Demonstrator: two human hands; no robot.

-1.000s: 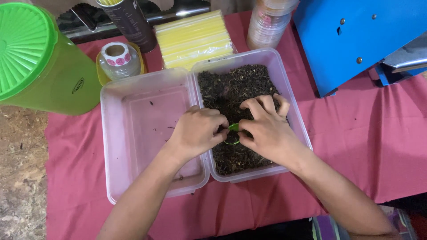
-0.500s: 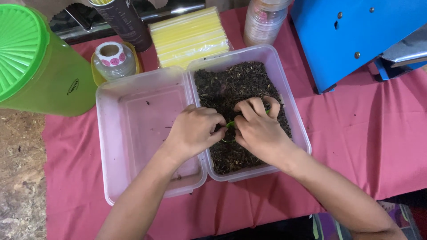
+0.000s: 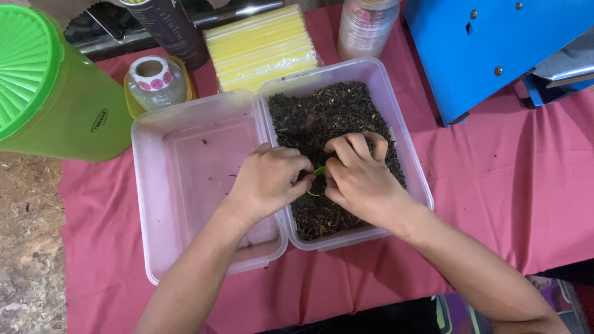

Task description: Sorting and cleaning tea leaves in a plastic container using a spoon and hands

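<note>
Head view: both hands meet over the right tub [image 3: 405, 161], which holds dark, dry leaf matter [image 3: 322, 114]. The left hand [image 3: 269, 179] is curled nearly closed, its fingertips pinching one side of a small green item [image 3: 319, 171]. The right hand [image 3: 359, 176] is likewise curled, fingertips closing on the other side of the same item. What the item is cannot be told; most of it is hidden between the fingers. It sits just above the leaf surface, near the tub's left wall, so any loose matter likely drops back into the tub.

The left tub [image 3: 185, 185], touching the right one along one wall, holds only a few specks. Both tubs rest on a red cloth [image 3: 495, 185].

Behind the tubs stand a yellow pack [image 3: 263, 49], a sticker roll [image 3: 151, 74], a dark cylinder [image 3: 170, 28], a clear jar [image 3: 365, 28], a green container [image 3: 55, 93] and a blue machine [image 3: 495, 49], all within arm's reach but clear of the hands.
</note>
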